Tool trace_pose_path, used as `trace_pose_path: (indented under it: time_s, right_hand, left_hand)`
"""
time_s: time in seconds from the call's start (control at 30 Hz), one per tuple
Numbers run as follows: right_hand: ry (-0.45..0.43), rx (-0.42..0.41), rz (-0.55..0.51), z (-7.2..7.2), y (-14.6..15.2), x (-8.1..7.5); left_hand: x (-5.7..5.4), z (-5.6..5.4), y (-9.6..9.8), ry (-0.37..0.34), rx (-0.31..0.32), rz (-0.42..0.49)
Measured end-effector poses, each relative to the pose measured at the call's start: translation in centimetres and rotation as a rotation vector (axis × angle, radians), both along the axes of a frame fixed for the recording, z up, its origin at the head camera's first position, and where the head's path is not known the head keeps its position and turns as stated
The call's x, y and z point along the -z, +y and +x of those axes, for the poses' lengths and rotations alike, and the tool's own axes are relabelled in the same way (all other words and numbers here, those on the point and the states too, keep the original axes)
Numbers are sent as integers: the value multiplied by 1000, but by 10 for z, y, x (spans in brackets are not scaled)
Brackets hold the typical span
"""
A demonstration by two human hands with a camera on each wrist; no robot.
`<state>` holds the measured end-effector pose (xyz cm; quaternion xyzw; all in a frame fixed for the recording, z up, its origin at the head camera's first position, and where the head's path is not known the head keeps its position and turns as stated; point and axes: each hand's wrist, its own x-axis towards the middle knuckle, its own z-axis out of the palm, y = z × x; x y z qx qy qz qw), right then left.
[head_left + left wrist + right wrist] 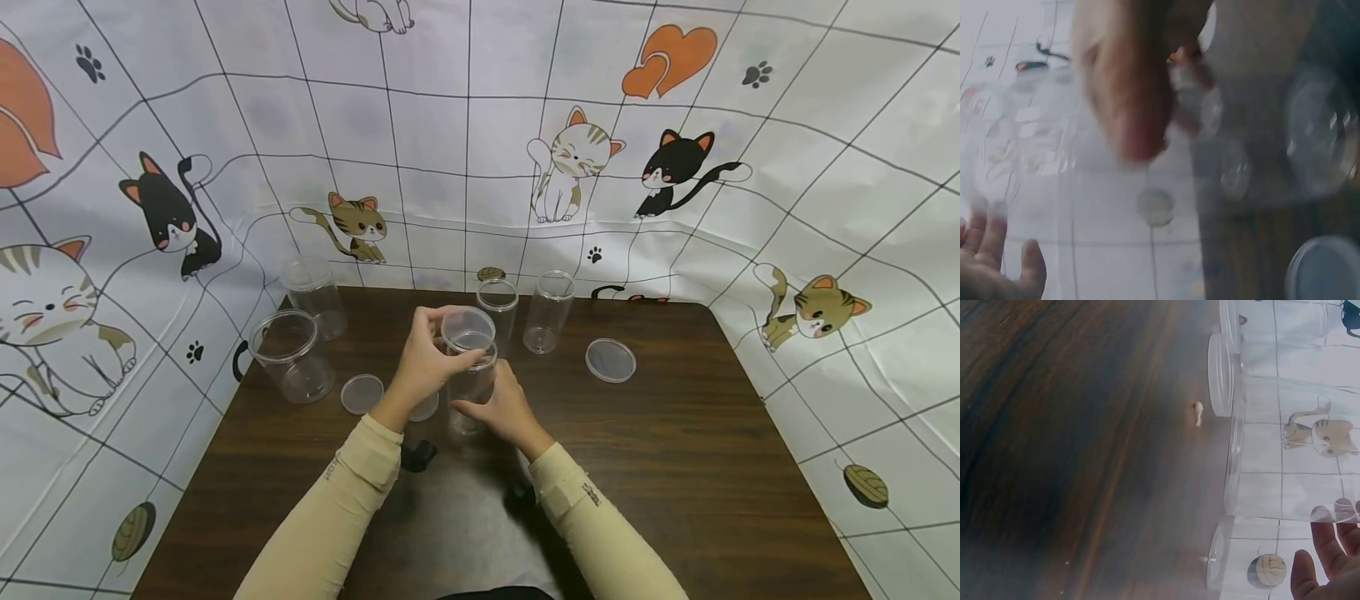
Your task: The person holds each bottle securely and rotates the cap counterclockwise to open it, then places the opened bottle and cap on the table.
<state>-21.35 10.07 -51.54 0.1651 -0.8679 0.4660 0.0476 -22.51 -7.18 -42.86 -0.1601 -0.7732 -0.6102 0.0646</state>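
Observation:
A clear jar (467, 392) stands upright near the middle of the table. My right hand (504, 407) holds its side, thumb in front. Above the jar's mouth, my left hand (429, 357) grips a clear round lid (469, 327) by its edge, fingers behind and thumb in front. Whether the lid touches the rim cannot be told. In the left wrist view the left hand (1132, 81) is blurred, and the right hand (997, 265) appears at the lower left. The right wrist view shows the jar (1291, 456) beside the fingers of the right hand (1335, 562).
Two tall clear jars (550, 312) (498, 300) stand behind the hands. A wide jar (292, 358) and another jar (315, 296) are at the left. Loose lids (611, 361) (362, 394) (424, 407) lie on the brown table (675, 450). A cat-print sheet (465, 125) hangs around it.

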Motion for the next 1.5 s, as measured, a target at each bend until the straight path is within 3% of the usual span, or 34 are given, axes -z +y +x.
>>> trace_pose_path:
  time_s: [0.23,0.4,0.57,0.77,1.03,1.33,1.5]
  right_hand:
    - [-31,46,-7,-3,8,-2]
    - [-12,95,-16,-10,21,-5]
    - [9,150,-25,-22,37,-4]
    - [-11,211,-44,-36,58,5]
    - [-55,250,-69,-41,72,19]
    - [-74,248,-93,-39,72,23]
    - [-84,262,-90,-40,74,24]
  left_hand:
    - [-13,-14,-30,50,-13,-109]
    - [-8,-32,-47,49,-56,-323]
    - [15,-51,-54,-40,-109,-590]
    - [54,-72,-57,-156,-109,-766]
    - [83,-89,-61,-240,-116,-843]
    - [107,-93,-72,-307,-117,-943]
    - [113,-93,-75,-321,-112,-942]
